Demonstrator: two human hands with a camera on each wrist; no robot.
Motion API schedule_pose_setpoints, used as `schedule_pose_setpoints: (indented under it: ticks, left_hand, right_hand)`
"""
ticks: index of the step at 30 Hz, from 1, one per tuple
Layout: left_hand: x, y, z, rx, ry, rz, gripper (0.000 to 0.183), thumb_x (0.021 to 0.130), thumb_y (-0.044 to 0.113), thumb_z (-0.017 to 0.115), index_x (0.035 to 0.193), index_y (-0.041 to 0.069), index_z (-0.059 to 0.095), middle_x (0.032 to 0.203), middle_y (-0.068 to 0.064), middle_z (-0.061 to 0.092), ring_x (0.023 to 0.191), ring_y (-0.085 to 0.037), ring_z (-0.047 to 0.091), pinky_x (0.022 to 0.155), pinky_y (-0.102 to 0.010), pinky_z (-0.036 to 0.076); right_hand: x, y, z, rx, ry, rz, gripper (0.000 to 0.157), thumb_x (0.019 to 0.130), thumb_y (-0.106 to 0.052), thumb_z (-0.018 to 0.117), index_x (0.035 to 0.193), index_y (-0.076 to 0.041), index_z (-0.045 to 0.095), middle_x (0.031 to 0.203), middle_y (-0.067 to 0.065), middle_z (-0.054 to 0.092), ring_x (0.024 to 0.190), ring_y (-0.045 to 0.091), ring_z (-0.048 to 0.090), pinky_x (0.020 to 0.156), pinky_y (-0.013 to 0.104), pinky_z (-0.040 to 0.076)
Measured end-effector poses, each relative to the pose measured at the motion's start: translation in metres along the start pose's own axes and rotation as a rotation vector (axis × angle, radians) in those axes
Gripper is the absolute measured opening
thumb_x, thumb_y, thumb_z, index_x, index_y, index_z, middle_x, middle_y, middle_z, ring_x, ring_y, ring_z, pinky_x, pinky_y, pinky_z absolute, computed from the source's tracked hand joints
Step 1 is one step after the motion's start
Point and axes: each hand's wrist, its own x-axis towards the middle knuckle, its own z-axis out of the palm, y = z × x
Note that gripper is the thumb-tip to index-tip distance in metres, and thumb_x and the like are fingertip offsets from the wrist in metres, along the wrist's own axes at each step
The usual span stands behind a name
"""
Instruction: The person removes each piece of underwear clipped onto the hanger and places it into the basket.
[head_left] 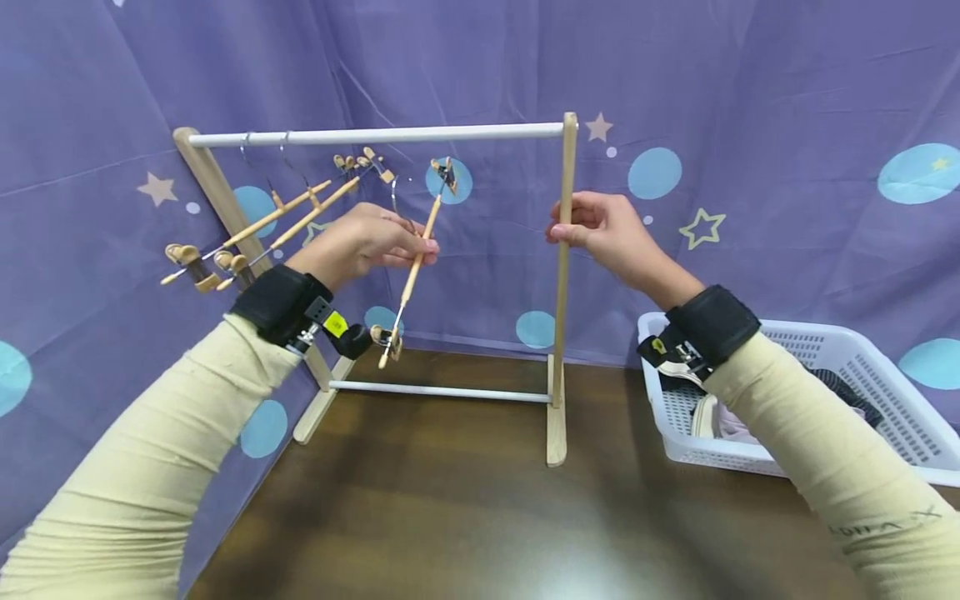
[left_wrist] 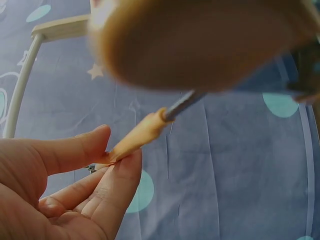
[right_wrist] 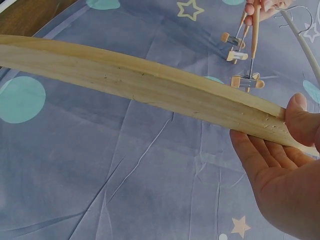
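Note:
My left hand (head_left: 378,237) pinches the wooden bar of a clip hanger (head_left: 421,252) between thumb and fingers, below the rack's white top rail (head_left: 420,133). The hanger tilts, with a clip (head_left: 446,173) at its upper end and another at its lower end; its metal hook stands up beside the fingers. In the left wrist view a blurred wooden clip (left_wrist: 200,45) fills the top. My right hand (head_left: 603,233) grips the rack's right wooden post (head_left: 564,300), thumb on one side and fingers on the other. Two more clip hangers (head_left: 258,223) hang on the rail's left part.
A white plastic basket (head_left: 795,329) with folded cloth items (head_left: 723,421) stands at the right, partly behind my right forearm. The rack's feet (head_left: 556,433) rest on a brown wooden table (head_left: 450,500). A purple curtain (head_left: 480,67) with stars and dots hangs close behind.

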Motion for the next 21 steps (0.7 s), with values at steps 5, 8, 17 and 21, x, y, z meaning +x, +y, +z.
schedule_pose_setpoints:
  ticks: [5,8,17,21]
  left_hand:
    - [-0.0006,0.0045,-0.0045,-0.004,0.013,-0.024,0.013,0.088,-0.007,0.064,0.099,-0.004,0.058,0.056,-0.002,0.072,0.057,-0.013,0.070,0.051,-0.019,0.061]
    - [-0.0009,0.0070,-0.0046,0.020,0.020,-0.048,0.029,0.088,-0.006,0.064,0.116,-0.007,0.056,0.055,-0.002,0.072,0.058,-0.013,0.070,0.051,-0.019,0.061]
    - [0.0025,0.0096,0.0005,0.090,0.016,-0.084,0.058,0.089,-0.004,0.065,0.140,-0.011,0.038,0.054,-0.001,0.071,0.060,-0.011,0.070,0.052,-0.018,0.061]
    - [0.0043,0.0086,0.0050,0.121,0.001,-0.085,0.051,0.089,-0.004,0.065,0.134,-0.012,0.044,0.054,0.000,0.071,0.061,-0.011,0.070,0.054,-0.018,0.061]
  right_hand:
    - [0.0027,-0.0003,-0.0005,0.026,-0.001,0.008,0.020,0.093,-0.009,0.063,0.109,0.005,0.062,0.092,0.011,0.070,0.090,0.018,0.068,0.078,0.022,0.057]
    - [0.0045,-0.0006,-0.0013,0.028,-0.007,0.006,0.020,0.093,-0.008,0.064,0.108,0.005,0.062,0.090,0.009,0.070,0.090,0.017,0.067,0.078,0.021,0.056]
    - [0.0074,-0.0014,-0.0010,0.036,-0.002,0.003,0.019,0.094,-0.009,0.063,0.108,0.003,0.062,0.090,0.008,0.069,0.090,0.017,0.067,0.079,0.022,0.055]
    - [0.0050,0.0006,-0.0016,0.023,-0.002,0.015,0.020,0.094,-0.009,0.063,0.109,0.004,0.062,0.091,0.007,0.069,0.091,0.016,0.067,0.082,0.025,0.057]
